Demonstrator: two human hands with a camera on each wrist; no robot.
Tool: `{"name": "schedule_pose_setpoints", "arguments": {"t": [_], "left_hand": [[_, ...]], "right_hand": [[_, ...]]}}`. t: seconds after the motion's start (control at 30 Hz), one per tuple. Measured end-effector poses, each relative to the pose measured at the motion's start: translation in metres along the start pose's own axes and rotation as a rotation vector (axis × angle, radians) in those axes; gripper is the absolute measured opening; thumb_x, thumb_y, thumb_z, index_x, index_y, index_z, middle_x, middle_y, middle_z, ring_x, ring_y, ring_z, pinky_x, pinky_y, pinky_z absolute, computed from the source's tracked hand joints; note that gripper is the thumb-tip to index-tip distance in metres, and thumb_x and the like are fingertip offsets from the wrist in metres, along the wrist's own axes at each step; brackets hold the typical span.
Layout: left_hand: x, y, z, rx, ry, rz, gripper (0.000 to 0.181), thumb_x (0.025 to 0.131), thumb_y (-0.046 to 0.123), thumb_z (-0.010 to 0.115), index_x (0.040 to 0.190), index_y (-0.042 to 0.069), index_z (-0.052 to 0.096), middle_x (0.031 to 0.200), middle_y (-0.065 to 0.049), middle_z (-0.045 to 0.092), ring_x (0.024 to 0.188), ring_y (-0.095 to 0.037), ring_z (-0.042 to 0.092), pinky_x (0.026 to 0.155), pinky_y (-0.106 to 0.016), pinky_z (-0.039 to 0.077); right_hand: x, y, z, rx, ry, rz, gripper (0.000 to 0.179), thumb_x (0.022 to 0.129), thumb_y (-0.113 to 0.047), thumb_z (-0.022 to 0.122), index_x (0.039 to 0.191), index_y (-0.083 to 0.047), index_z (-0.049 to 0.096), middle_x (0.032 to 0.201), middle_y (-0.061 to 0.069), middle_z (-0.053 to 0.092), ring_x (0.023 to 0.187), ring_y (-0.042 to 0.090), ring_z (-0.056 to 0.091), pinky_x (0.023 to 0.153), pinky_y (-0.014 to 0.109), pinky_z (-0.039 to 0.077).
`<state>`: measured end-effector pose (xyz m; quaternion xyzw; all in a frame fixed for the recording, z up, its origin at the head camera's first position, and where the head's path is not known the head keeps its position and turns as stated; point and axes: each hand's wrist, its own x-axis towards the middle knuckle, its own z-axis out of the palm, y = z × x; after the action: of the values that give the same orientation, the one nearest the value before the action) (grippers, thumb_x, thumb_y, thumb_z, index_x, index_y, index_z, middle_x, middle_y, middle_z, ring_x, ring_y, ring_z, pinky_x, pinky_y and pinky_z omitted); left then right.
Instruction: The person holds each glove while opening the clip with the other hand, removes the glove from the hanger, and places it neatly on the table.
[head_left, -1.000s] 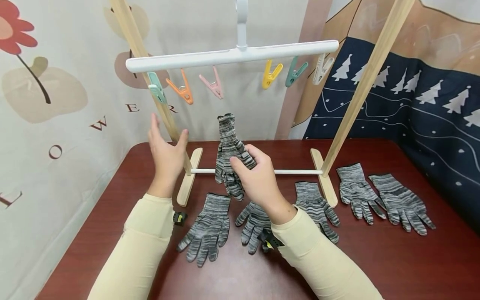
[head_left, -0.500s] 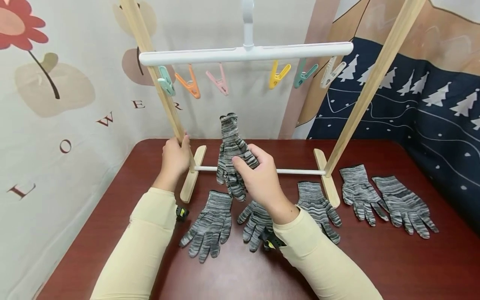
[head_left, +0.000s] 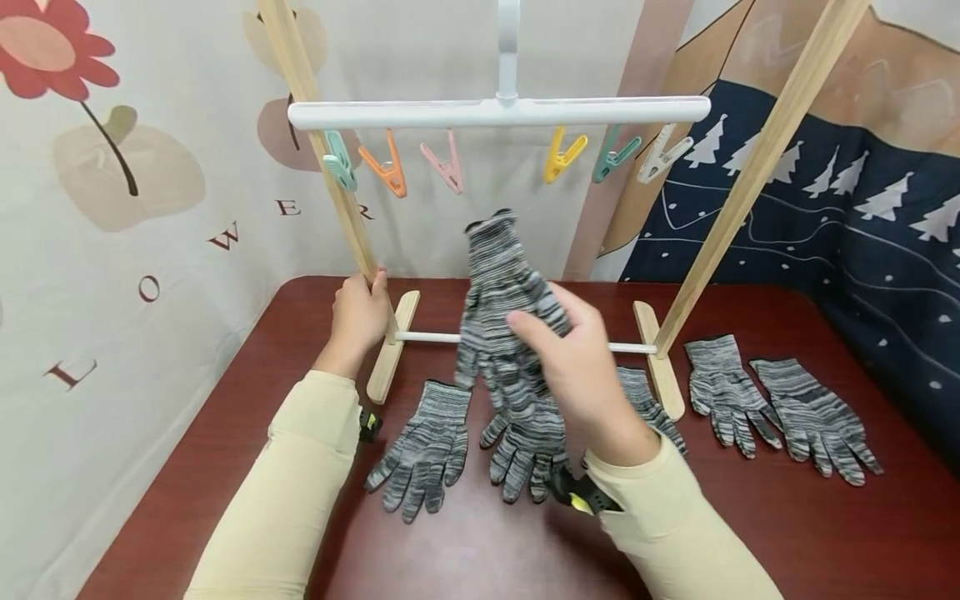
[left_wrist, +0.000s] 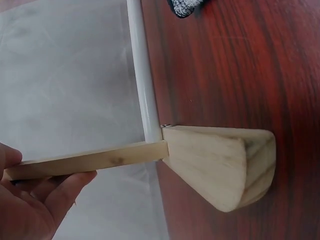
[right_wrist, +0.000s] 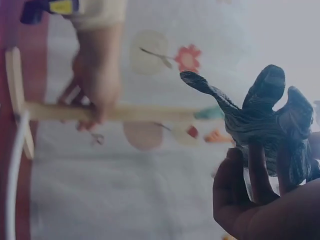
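Note:
In the head view my left hand (head_left: 357,318) grips the lower part of the rack's left wooden post (head_left: 352,223). The left wrist view shows fingers and thumb around this post (left_wrist: 95,161), just above its wooden foot (left_wrist: 215,165). My right hand (head_left: 583,362) holds a grey-striped knit glove (head_left: 501,271), thumb across its front, cuff upward and fingers hanging. It is raised in front of the rack, below the clothespins. From the right wrist, the glove (right_wrist: 265,120) looks dark and bunched above my curled fingers (right_wrist: 260,175).
Several matching gloves lie on the red-brown table (head_left: 480,550), including a left one (head_left: 423,446) and a far-right one (head_left: 817,412). A white hanger bar (head_left: 420,113) carries several clothespins, among them orange (head_left: 390,171), pink (head_left: 447,167) and yellow (head_left: 561,158). Another wooden post (head_left: 750,183) stands right.
My left hand, open beside the post a second ago, has closed around it. The right hand has moved rightward with the glove, which now tilts. The hanger bar looks more level.

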<state>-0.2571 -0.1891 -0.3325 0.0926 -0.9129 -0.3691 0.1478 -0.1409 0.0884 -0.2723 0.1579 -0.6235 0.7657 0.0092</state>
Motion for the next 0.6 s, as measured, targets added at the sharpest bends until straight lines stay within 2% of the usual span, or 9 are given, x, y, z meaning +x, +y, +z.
{"name": "schedule_pose_setpoints", "arguments": {"t": [0.1, 0.27, 0.47, 0.6], "left_hand": [[0.002, 0.002, 0.004, -0.001, -0.002, 0.007, 0.055, 0.108, 0.045, 0.034, 0.120, -0.001, 0.063, 0.102, -0.023, 0.069, 0.092, -0.041, 0.067, 0.080, -0.052, 0.053], [0.005, 0.003, 0.005, 0.001, 0.010, 0.003, 0.058, 0.107, 0.048, 0.033, 0.116, -0.002, 0.062, 0.099, -0.023, 0.068, 0.094, -0.042, 0.067, 0.083, -0.054, 0.052], [0.007, -0.002, 0.002, 0.004, -0.011, -0.022, 0.055, 0.108, 0.044, 0.034, 0.118, -0.003, 0.060, 0.099, -0.024, 0.066, 0.094, -0.042, 0.066, 0.081, -0.053, 0.053], [0.008, -0.001, 0.000, 0.002, -0.011, -0.019, 0.053, 0.108, 0.043, 0.033, 0.121, -0.002, 0.060, 0.103, -0.025, 0.066, 0.098, -0.042, 0.064, 0.085, -0.054, 0.051]], "right_hand": [[-0.010, -0.007, -0.020, -0.017, 0.010, 0.007, 0.035, 0.098, -0.004, 0.056, 0.132, 0.002, 0.058, 0.101, 0.002, 0.068, 0.083, 0.015, 0.070, 0.073, 0.034, 0.060], [-0.036, -0.009, -0.055, -0.133, -0.005, 0.083, 0.036, 0.100, -0.011, 0.058, 0.135, 0.000, 0.056, 0.106, 0.002, 0.068, 0.089, 0.015, 0.069, 0.076, 0.032, 0.060], [-0.066, 0.001, -0.100, -0.216, 0.019, 0.210, 0.035, 0.101, -0.017, 0.060, 0.133, -0.004, 0.055, 0.103, 0.001, 0.068, 0.084, 0.017, 0.070, 0.070, 0.036, 0.061], [-0.084, 0.007, -0.133, -0.367, 0.080, 0.331, 0.038, 0.101, -0.022, 0.060, 0.135, -0.006, 0.053, 0.094, -0.004, 0.071, 0.077, 0.015, 0.071, 0.065, 0.036, 0.060]]}}
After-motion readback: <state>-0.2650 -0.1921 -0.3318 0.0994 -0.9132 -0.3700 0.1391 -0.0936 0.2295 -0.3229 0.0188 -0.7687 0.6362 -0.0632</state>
